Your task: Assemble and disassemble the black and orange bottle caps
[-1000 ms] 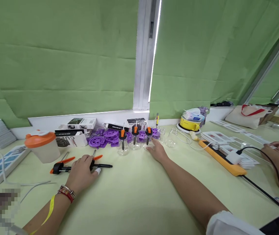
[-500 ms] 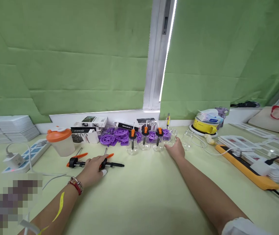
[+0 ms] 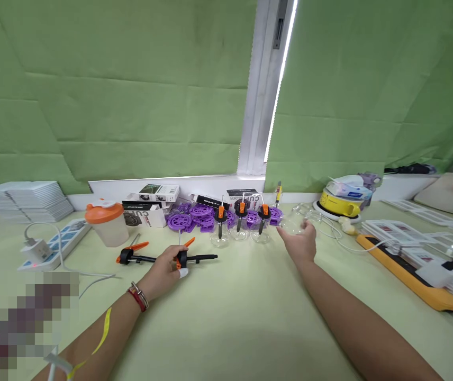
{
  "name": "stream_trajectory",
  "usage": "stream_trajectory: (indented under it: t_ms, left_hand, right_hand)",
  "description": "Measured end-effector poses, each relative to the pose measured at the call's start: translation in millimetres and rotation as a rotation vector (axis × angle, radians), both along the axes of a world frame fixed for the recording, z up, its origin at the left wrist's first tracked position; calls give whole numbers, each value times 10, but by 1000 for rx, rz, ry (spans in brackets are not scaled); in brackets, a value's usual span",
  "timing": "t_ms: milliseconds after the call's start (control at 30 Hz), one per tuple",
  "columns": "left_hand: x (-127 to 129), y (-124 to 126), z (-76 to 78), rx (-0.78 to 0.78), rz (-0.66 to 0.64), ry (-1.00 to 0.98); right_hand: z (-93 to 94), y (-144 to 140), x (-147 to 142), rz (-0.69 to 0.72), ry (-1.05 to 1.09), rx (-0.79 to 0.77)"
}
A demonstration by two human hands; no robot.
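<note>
My left hand (image 3: 166,270) is closed round a black top with an orange lever and thin metal spout (image 3: 197,257), lying low over the table. Beside it lies a similar black and orange top (image 3: 129,256). My right hand (image 3: 301,244) has thumb and fingers curled round a clear glass vessel (image 3: 293,225), whose exact shape is hard to make out. Left of that hand, clear glass vessels hold black tops with orange levers (image 3: 220,214), (image 3: 242,210), (image 3: 264,212), standing upright in a row.
Purple wheel-like parts (image 3: 179,222) and cardboard boxes (image 3: 147,216) lie along the wall. An orange-lidded cup (image 3: 109,230) and a white power strip (image 3: 65,244) are at left. A yellow bowl (image 3: 340,203), white cables and an orange power strip (image 3: 409,274) are at right.
My right hand has moved right, away from the row of tops, with the glass between its fingers. My left hand has shifted right and closed on the black and orange top.
</note>
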State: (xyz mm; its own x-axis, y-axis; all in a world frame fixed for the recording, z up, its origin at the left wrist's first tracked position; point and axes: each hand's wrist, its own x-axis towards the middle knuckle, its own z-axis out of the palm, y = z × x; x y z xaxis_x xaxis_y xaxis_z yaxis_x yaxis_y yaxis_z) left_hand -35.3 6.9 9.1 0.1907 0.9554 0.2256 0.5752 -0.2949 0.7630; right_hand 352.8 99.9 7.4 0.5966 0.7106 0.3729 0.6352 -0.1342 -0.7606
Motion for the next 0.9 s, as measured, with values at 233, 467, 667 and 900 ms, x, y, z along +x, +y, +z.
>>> stream_trajectory:
  t_ms: [233,467,667,900]
  left_hand:
    - [239,-57,-44,-34,3,-272]
    - [386,-131,-98,-135,63,-376]
    - [396,-127,-105,-218,173,-544]
    - [439,-60,-114,-261,227,-711]
  right_hand:
    - [-38,-619,-402,464,-336,150]
    - [-90,-812,-669,762,-288,-6]
    - [-9,-816,-730,787,-236,-84]
    - [25,-835,-805,827,-252,-139]
